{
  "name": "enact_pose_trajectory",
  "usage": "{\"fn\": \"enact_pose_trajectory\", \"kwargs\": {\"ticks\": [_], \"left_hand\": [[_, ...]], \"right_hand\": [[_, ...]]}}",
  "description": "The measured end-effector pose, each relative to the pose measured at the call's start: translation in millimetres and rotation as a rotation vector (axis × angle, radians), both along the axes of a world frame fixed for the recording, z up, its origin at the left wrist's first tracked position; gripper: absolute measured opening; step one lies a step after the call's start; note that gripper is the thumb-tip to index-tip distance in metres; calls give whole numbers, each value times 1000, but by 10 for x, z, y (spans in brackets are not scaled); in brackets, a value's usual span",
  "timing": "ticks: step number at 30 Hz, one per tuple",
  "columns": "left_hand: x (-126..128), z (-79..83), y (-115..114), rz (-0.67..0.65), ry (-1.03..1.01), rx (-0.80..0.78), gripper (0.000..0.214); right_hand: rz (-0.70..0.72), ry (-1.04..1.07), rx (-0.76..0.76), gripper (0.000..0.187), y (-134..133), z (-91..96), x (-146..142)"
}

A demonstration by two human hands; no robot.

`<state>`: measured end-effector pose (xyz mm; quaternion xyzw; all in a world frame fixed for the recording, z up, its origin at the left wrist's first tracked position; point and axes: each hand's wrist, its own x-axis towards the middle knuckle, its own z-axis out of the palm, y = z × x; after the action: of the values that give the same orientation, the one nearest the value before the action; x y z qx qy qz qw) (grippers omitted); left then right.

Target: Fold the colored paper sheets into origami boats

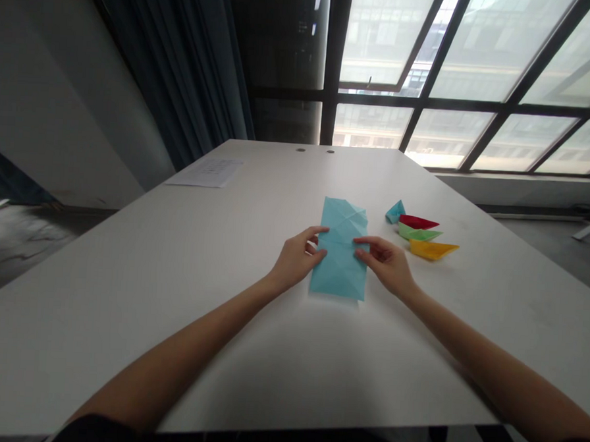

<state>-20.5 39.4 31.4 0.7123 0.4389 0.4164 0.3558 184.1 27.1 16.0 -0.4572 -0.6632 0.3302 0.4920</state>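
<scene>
A light blue sheet of origami paper (340,273), longer than it is wide, is in front of me with creases across it and folded layers at its far end. My left hand (297,255) pinches its left edge near the middle, thumb and index finger on the paper. On the opposite edge my right hand (384,262) grips the sheet the same way, its fingers curled. A shadow shows under the near end of the paper, close to the tabletop.
Right of the paper, on the white table (210,322), lie a blue folded paper piece (396,212) and red (418,222), green (419,233) and yellow (432,250) paper boats. A printed sheet (207,172) rests at the far left. Windows stand behind the table.
</scene>
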Motion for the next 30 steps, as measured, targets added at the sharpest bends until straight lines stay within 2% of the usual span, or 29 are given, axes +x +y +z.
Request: {"fn": "enact_pose_trajectory", "kwargs": {"ticks": [2, 4, 7, 9, 11, 13, 15, 17, 19, 21, 23, 26, 28, 30], "left_hand": [[21, 3, 6, -71, -110, -89, 51], [36, -13, 25, -85, -306, -238, 60], [44, -68, 50, -60, -590, -617, 58], [44, -107, 51, -139, -694, -868, 59], [40, -126, 48, -253, -756, -976, 58], [25, -117, 56, -304, -815, -901, 55], [-12, -84, 86, -260, -861, -721, 58], [-72, -47, 133, -174, -854, -553, 73], [-142, -23, 187, -116, -799, -454, 90], [-202, -24, 237, -93, -728, -380, 96], [-238, -49, 272, -79, -642, -318, 83], [-246, -93, 283, -75, -456, -291, 50], [-234, -104, 265, -79, -354, -301, 43], [-220, -98, 244, -67, -315, -310, 45]], "right_hand": [[-6, 10, -14, 28, 1, -11, -12], [0, 95, -52, 26, 2, -18, -22], [61, 370, -196, 27, 3, -7, -31], [114, 547, -308, 27, 2, 17, -32], [148, 646, -377, 26, 0, 47, -28], [153, 684, -391, 25, 6, 71, -13], [139, 679, -380, 24, 30, 73, 20], [103, 647, -365, 25, 74, 48, 70], [60, 600, -353, 26, 130, 0, 127], [38, 553, -336, 27, 183, -59, 177], [41, 501, -322, 29, 222, -114, 210], [58, 387, -313, 37, 248, -171, 232], [52, 307, -293, 41, 251, -187, 236], [25, 236, -248, 38, 249, -188, 237]]}}
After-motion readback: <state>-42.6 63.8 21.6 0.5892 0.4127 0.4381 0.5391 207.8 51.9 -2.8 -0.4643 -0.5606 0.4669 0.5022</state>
